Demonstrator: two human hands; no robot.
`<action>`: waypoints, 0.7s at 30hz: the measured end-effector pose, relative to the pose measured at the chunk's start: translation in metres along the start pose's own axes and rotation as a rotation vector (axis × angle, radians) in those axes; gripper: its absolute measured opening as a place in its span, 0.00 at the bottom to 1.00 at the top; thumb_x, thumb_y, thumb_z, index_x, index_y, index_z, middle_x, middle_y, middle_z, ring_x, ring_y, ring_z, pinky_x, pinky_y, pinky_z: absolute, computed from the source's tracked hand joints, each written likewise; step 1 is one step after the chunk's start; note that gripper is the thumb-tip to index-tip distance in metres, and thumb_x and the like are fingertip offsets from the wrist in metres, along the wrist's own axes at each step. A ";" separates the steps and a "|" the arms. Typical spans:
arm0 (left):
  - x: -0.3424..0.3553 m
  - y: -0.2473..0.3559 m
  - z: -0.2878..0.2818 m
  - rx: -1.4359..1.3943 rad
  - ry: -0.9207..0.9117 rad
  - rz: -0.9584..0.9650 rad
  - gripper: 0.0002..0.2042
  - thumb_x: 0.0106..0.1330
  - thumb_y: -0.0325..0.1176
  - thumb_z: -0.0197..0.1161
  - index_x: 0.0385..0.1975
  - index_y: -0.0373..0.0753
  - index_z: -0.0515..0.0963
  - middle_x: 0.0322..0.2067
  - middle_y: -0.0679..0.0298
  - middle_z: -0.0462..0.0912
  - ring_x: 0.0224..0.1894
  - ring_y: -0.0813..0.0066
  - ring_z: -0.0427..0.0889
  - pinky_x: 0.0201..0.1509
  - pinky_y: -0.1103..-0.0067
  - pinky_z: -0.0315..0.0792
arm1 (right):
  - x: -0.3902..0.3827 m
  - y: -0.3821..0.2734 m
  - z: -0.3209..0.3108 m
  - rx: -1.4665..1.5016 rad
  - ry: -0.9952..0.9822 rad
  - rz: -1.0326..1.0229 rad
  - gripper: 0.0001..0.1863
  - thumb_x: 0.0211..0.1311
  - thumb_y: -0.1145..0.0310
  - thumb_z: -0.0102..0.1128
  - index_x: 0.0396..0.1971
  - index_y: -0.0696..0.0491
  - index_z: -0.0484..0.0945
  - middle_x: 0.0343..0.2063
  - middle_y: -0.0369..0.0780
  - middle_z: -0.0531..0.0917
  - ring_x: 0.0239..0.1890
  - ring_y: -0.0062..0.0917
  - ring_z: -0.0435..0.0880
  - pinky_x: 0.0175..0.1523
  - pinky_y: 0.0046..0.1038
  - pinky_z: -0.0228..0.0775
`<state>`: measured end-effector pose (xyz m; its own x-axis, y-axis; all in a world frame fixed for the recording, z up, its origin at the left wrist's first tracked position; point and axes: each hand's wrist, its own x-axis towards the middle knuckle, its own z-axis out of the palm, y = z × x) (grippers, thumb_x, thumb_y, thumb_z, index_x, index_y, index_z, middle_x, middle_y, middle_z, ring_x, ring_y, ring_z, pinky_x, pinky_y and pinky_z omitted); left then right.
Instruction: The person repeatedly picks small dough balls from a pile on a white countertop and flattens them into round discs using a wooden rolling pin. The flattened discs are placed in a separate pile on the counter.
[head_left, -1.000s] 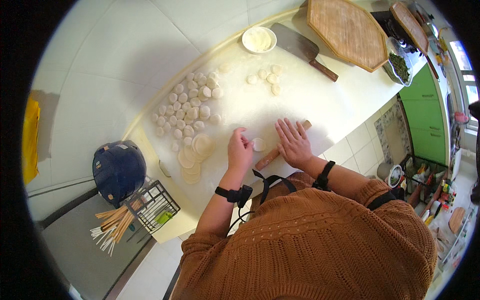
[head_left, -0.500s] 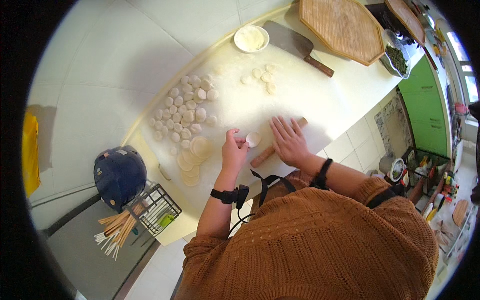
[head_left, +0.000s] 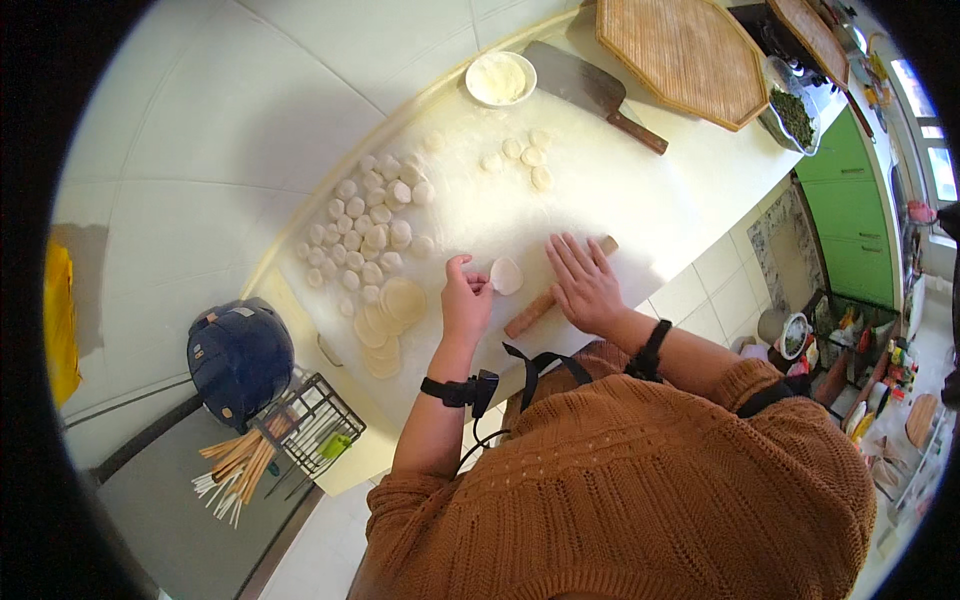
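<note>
My left hand (head_left: 466, 303) is closed, pinching the edge of a small round dough wrapper (head_left: 506, 276) that lies on the floured board (head_left: 455, 200). To its right, my right hand (head_left: 588, 285) rests flat across a wooden rolling pin (head_left: 532, 313), fingers stretched out. The pin lies slanted beside the wrapper, apart from it; my palm hides its middle. Left of my left hand is an overlapping pile of rolled wrappers (head_left: 403, 300). Beyond them sit many small dough pieces (head_left: 376, 237), and a few flattened discs (head_left: 533, 156) lie farther off.
At the far edge stand a white bowl of flour (head_left: 501, 79) and a cleaver (head_left: 575, 78). An octagonal woven tray (head_left: 682, 62) and a bowl of chopped greens (head_left: 793, 118) are at far right. A chopstick rack (head_left: 316, 425) and a dark blue appliance (head_left: 240, 362) stand at left.
The wrapper looks slightly larger and has shifted a little under my left fingers. My right hand and the rolling pin have moved slightly to the right, away from the wrapper.
</note>
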<state>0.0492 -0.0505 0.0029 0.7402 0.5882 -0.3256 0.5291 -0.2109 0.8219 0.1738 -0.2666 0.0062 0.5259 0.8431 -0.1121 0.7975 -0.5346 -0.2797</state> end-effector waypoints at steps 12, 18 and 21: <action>0.029 -0.016 0.005 -0.014 0.002 0.036 0.29 0.67 0.24 0.73 0.66 0.38 0.68 0.37 0.53 0.91 0.40 0.60 0.92 0.46 0.67 0.83 | 0.025 -0.007 -0.004 0.011 -0.020 0.027 0.40 0.73 0.62 0.52 0.82 0.62 0.58 0.82 0.50 0.63 0.86 0.42 0.57 0.87 0.53 0.39; 0.016 -0.001 0.003 0.201 -0.085 0.020 0.27 0.70 0.25 0.69 0.66 0.41 0.68 0.37 0.49 0.91 0.42 0.49 0.92 0.47 0.61 0.82 | 0.096 -0.021 0.005 -0.054 0.234 -0.002 0.38 0.73 0.62 0.52 0.79 0.66 0.63 0.80 0.54 0.66 0.85 0.43 0.60 0.87 0.52 0.44; 0.038 0.012 -0.011 0.327 -0.173 0.080 0.25 0.70 0.24 0.69 0.65 0.44 0.70 0.37 0.49 0.91 0.42 0.47 0.91 0.48 0.59 0.82 | 0.110 -0.023 0.009 0.075 0.381 0.008 0.37 0.79 0.58 0.51 0.79 0.65 0.63 0.80 0.54 0.66 0.86 0.42 0.57 0.88 0.50 0.40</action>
<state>0.0792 -0.0223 0.0054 0.8289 0.4250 -0.3636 0.5506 -0.5056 0.6642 0.2104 -0.1611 -0.0083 0.6156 0.7496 0.2432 0.7763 -0.5238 -0.3507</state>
